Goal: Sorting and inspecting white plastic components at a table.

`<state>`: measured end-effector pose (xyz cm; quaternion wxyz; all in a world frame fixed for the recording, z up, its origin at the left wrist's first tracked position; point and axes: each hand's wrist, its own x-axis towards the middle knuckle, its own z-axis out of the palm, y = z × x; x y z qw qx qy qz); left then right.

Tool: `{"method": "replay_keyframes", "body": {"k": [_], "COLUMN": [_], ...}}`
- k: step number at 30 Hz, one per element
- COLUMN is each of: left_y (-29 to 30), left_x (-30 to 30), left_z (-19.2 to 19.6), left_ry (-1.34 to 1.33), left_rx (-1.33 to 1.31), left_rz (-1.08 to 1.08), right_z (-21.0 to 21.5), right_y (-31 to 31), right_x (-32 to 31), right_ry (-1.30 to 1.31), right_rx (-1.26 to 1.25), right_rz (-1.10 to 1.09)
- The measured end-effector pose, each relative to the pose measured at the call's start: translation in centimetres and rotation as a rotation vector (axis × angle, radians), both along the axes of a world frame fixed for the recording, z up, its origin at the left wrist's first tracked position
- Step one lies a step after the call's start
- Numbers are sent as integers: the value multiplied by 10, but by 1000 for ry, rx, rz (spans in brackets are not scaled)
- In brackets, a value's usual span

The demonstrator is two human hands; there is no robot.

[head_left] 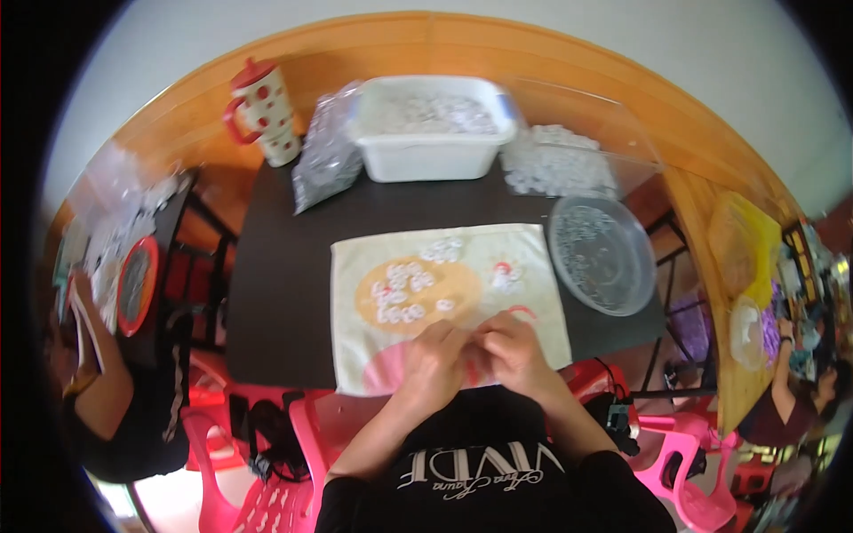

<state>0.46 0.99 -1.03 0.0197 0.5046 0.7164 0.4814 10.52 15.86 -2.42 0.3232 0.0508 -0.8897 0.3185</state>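
White rounded pieces (pixel 405 293) dot soft printed cloth (pixel 493 240) beside both hands (pixel 435 357).

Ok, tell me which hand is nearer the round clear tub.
Right. The right hand is left of the tub and closer to the person's body; the left hand is farther left.

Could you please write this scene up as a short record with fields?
Left hand: fingers bunched, over towel
Right hand: fingers bunched, close beside left
Held item: too small to tell
On towel: small white pieces, in clusters
Beyond towel: white tub, silvery bag, lidded cup
Right of towel: clear bowl
Surface: dark table
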Motion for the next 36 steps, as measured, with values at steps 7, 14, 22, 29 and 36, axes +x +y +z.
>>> {"method": "replay_keyframes", "body": {"k": [7, 14, 22, 29, 36], "left_y": [-7, -9, -6, -4, -20], "left_x": [-3, 2, -5, -8, -5], "left_z": [5, 8, 10, 10, 5], "left_ry": [-48, 107, 264, 110, -25], "left_rx": [13, -54, -167, -70, 3], "left_rz": [-1, -61, -163, -103, -42], "right_z": [7, 11, 12, 13, 110], "right_y": [-3, -4, 0, 6, 94], "right_x": [-2, 4, 3, -6, -46], "right_ry": [-25, -62, -103, -69, 211], "right_rx": [13, 69, 156, -28, 257], "right_rz": [28, 88, 156, 144, -348]}}
